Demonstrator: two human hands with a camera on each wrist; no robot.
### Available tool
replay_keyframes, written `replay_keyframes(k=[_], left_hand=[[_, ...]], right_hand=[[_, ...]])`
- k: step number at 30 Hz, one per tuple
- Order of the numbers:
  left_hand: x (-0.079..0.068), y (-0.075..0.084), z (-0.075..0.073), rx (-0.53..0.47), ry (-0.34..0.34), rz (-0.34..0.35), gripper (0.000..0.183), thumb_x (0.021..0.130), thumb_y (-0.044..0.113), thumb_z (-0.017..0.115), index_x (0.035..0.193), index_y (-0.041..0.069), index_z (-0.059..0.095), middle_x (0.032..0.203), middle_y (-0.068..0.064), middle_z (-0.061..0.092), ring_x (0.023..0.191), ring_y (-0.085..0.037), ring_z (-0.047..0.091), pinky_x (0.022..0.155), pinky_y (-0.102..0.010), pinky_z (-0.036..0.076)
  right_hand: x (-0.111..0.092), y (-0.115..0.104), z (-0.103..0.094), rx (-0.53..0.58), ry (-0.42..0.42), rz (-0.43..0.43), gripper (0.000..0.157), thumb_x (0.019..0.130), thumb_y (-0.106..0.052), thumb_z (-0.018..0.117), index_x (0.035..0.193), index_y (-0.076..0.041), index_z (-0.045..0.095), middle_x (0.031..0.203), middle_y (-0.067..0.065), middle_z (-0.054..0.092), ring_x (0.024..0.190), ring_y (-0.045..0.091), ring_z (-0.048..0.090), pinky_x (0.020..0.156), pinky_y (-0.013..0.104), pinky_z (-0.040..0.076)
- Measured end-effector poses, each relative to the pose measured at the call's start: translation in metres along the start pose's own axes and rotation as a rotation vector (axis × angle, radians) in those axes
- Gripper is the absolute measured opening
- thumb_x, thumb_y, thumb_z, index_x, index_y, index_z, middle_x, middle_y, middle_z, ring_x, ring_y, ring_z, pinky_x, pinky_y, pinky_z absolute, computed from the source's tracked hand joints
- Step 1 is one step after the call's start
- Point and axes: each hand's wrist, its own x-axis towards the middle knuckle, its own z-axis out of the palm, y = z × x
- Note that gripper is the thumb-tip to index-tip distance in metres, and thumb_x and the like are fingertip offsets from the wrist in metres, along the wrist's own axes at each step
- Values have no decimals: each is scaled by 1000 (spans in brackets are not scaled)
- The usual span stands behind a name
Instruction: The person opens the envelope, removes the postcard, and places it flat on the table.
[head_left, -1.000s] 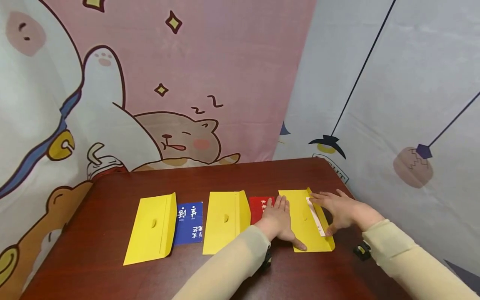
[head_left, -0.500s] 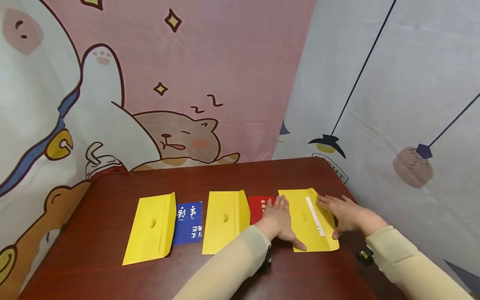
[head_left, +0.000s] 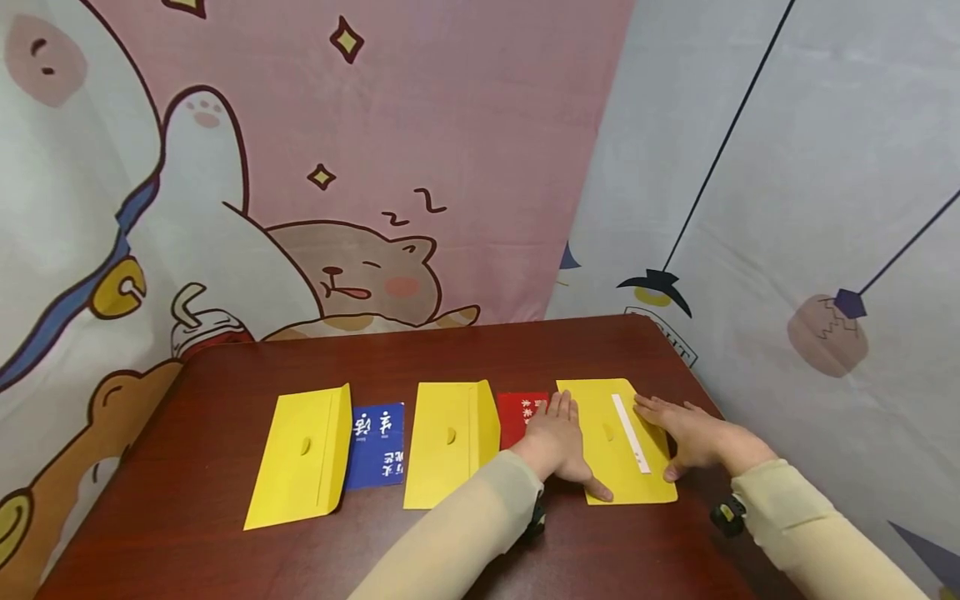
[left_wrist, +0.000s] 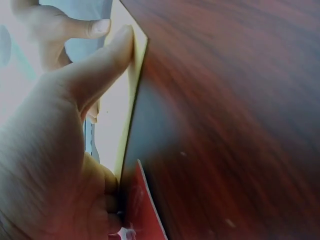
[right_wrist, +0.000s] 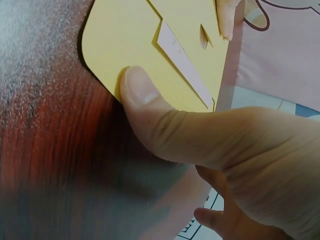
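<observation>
A yellow envelope (head_left: 600,404) lies at the right of the table with its flap (head_left: 658,467) folded out to the right. A white paper strip (head_left: 631,435) shows at its opening. My left hand (head_left: 557,443) rests with straight fingers on the envelope's left edge, thumb near its lower edge. Beside that hand a red card (head_left: 519,417) is partly covered. At the flap's outer edge is my right hand (head_left: 705,435), fingers extended; in the right wrist view its thumb (right_wrist: 142,90) presses on the flap. The left wrist view shows the left thumb (left_wrist: 112,52) on the envelope's edge.
Another yellow envelope (head_left: 442,442) lies mid-table, left of the red card. Farther left are a blue card (head_left: 378,458) and a third yellow envelope (head_left: 292,458). The dark red-brown table (head_left: 360,558) meets a cartoon-printed cloth (head_left: 487,167) behind it.
The flap of the right envelope has swung outward and lies flatter. My right hand has shifted slightly right with it. The left hand has stayed in place.
</observation>
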Motion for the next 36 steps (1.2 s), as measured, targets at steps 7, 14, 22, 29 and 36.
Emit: replay_keyframes(k=[7,14,22,29,36], left_hand=[[6,13,-7,-48,41,-25,118,73,99,51,163,23,44,170,1,33,159,-21,22,126,-36,20],[18,36,-19,-146,136,-133,92,79,92,53,145,29,66,153,3,56,149,-25,41,124,-45,27],[22,57,-24,-185,77,-273,112,73,94,57,158,22,51,165,-7,42,155,-34,31,126,-49,21],[28,64,-18,-197,48,-308,119,72,93,60,164,18,42,170,-10,33,158,-38,23,127,-49,19],[34,71,-12,-222,70,-326,123,73,93,58,165,15,38,170,-14,31,157,-44,19,127,-56,14]], right_hand=[[-2,5,0,83,-25,10,120,65,-29,100,163,0,37,166,32,29,147,58,31,112,78,26],[-4,7,-2,134,-38,43,121,66,-25,100,165,-5,33,165,37,24,144,60,35,107,70,40],[-2,5,-1,97,-30,50,120,66,-24,100,165,-6,34,164,37,26,141,60,39,107,68,43],[-1,4,1,107,-41,55,120,67,-23,100,165,-4,34,164,37,26,142,61,38,108,72,39],[0,4,2,101,-42,79,121,66,-22,100,165,-6,34,166,35,25,144,59,36,111,70,38]])
